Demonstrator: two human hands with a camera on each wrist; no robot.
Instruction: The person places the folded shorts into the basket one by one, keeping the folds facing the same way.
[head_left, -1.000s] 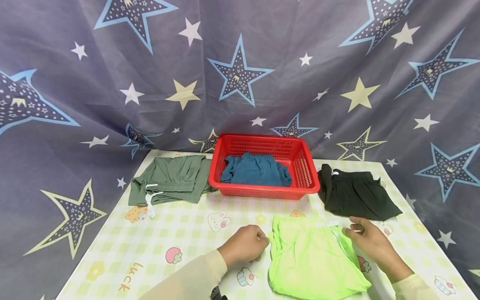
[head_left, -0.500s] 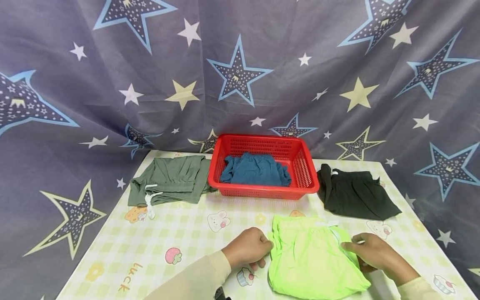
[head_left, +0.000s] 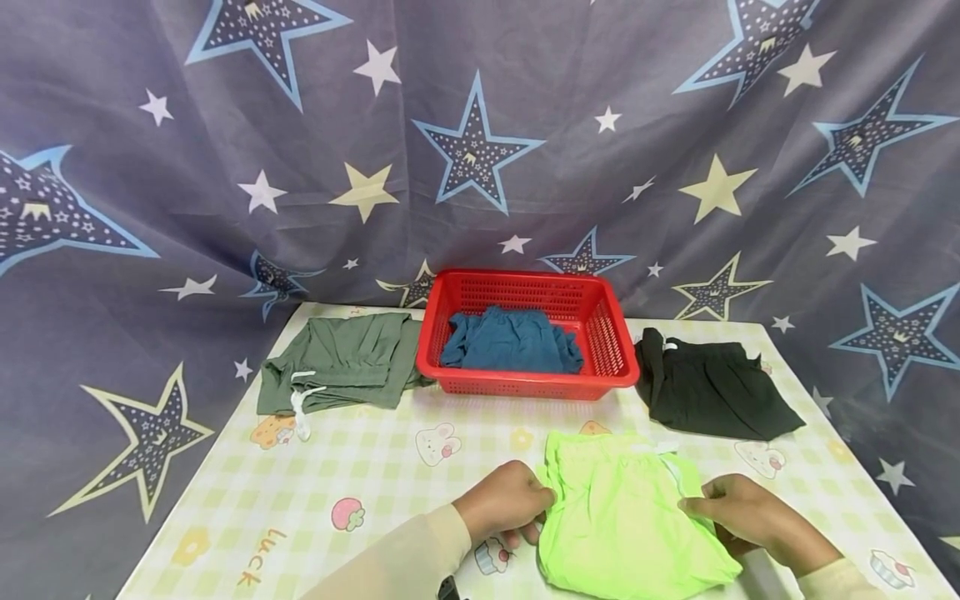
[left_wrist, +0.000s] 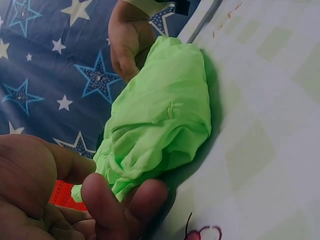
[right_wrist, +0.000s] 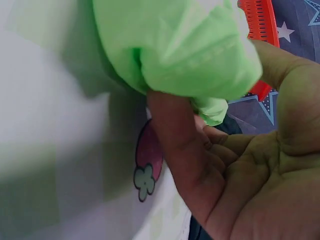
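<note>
Folded neon-green shorts (head_left: 622, 525) lie at the front of the table, their gathered waistband toward the basket. My left hand (head_left: 504, 504) pinches their left edge, thumb on top and fingers low at the fabric. At the opposite edge my right hand (head_left: 742, 512) holds the shorts, thumb over the cloth. In the right wrist view, an index finger (right_wrist: 175, 135) reaches beneath the green cloth (right_wrist: 175, 45), its tip hidden. The left wrist view shows the bundled side of the shorts (left_wrist: 155, 110) in front of the left fingers.
A red plastic basket (head_left: 517, 383) at the back holds folded blue clothing (head_left: 513, 340). Dark green clothing (head_left: 345, 358) with a white drawstring lies left of it. Black clothing (head_left: 712, 387) lies to its right. A star-patterned curtain (head_left: 480, 233) hangs behind the checked table (head_left: 300, 492).
My left hand has moved right onto the shorts' left edge. My right hand has come down along the right edge and taken hold there. The shorts have stayed in place.
</note>
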